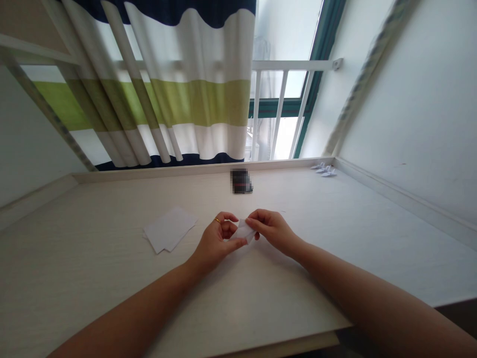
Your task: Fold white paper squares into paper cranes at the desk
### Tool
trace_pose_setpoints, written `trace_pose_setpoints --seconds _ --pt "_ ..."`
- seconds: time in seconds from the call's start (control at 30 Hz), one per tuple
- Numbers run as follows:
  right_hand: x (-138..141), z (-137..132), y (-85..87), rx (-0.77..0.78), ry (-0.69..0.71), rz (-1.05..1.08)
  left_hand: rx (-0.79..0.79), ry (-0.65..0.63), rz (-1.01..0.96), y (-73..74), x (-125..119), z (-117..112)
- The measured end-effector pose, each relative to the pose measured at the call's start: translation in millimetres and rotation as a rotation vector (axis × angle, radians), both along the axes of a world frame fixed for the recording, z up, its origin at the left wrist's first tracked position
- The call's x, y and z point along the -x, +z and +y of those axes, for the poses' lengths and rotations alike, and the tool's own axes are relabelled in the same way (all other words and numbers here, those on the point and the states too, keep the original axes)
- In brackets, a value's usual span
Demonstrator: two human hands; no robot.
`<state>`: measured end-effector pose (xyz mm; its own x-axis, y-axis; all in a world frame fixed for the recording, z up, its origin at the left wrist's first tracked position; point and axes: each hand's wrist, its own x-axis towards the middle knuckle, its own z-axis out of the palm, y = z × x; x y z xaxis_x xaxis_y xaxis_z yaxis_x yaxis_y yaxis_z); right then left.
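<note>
A: Where is the folded paper [242, 231]?

B: It sits between the two hands, over the middle of the desk [112, 211]. Whether its underside touches the surface cannot be told from this angle.

A: How do the fingers of the left hand [216, 238] stand?

B: The thumb lies along the near edge of the paper and presses on it, while the other fingers curl round behind. A gold ring [216, 220] circles one of them.

A: And the right hand [275, 229]?

B: Its thumb and forefinger pinch the paper at the right side, with the remaining fingers bent underneath, partly hidden.

A: What lies nearby?

B: To the left of the left hand, well apart from it, is a loose stack of white sheets [169, 229], the corners not quite lined up. Beyond the hands, close to the raised back edge, rests a dark object [240, 181], too blurred to name.

A: Anything in the far right corner?

B: A small cluster of folded white pieces [325, 169], lying close together. Behind the desk hangs a striped curtain [194, 102] in navy, white and green, beside a white railing [292, 65].
</note>
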<state>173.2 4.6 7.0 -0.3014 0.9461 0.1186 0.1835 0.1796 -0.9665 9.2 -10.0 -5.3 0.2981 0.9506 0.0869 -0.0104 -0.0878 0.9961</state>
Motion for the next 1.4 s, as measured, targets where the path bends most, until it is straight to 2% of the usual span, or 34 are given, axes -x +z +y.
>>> trace_pose_setpoints --seconds 0.23,0.43,0.67,0.87,1.13,1.4 --pt "3.7 -2.8 -0.3 -0.018 0.017 0.003 0.048 0.071 -0.139 2.3 -3.4 1.4" --pt "4.1 -4.3 -2.0 -0.057 0.075 0.174 0.146 0.137 -0.248 2.8 -0.8 4.4" --pt "0.9 -5.5 -1.2 -0.208 0.024 0.076 0.223 0.145 -0.338 1.9 0.0 7.5" --pt "1.1 -4.1 -3.0 -0.223 -0.033 0.043 0.220 0.135 -0.351 1.2 0.5 7.8" --pt "-0.7 -2.3 -1.7 -0.191 -0.030 0.024 0.186 0.126 -0.340 -1.1 1.5 8.2" --pt "-2.9 -0.7 -2.8 -0.284 -0.052 -0.100 0.248 0.176 -0.300 0.0 -1.4 7.3"
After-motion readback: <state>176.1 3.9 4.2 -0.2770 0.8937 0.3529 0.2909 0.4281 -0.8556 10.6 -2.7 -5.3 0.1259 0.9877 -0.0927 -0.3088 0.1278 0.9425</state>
